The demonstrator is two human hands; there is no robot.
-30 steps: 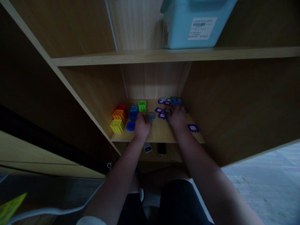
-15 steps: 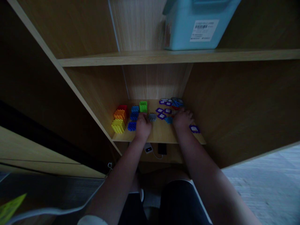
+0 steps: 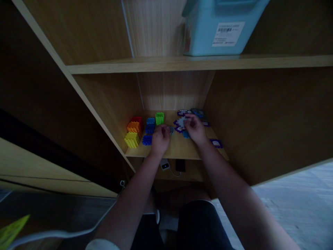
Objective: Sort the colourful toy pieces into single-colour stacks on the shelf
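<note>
On the middle shelf, my right hand (image 3: 195, 129) pinches a light grey notched tile (image 3: 180, 122) between thumb and fingers, above several purple-edged tiles (image 3: 179, 129). A blue notched piece (image 3: 185, 134) lies just below it. My left hand (image 3: 160, 139) is closed, fingers curled together, and what it holds, if anything, is hidden. Beside its fingertips is a grey notched piece (image 3: 171, 130). To its left stand dark blue pieces (image 3: 149, 128), with another blue stack (image 3: 147, 140) in front and a green stack (image 3: 159, 118) behind.
Yellow (image 3: 131, 139), orange (image 3: 134, 127) and red (image 3: 137, 121) stacks stand at the shelf's left. One purple tile (image 3: 216, 143) lies at the right front. A light blue bin (image 3: 200, 38) rests on the shelf above. Below are a white device (image 3: 164, 164) and a black one (image 3: 180, 165).
My right hand has moved left and up from the pile at the right and now holds a light grey tile. My left hand has barely moved, its fingers slightly more raised.
</note>
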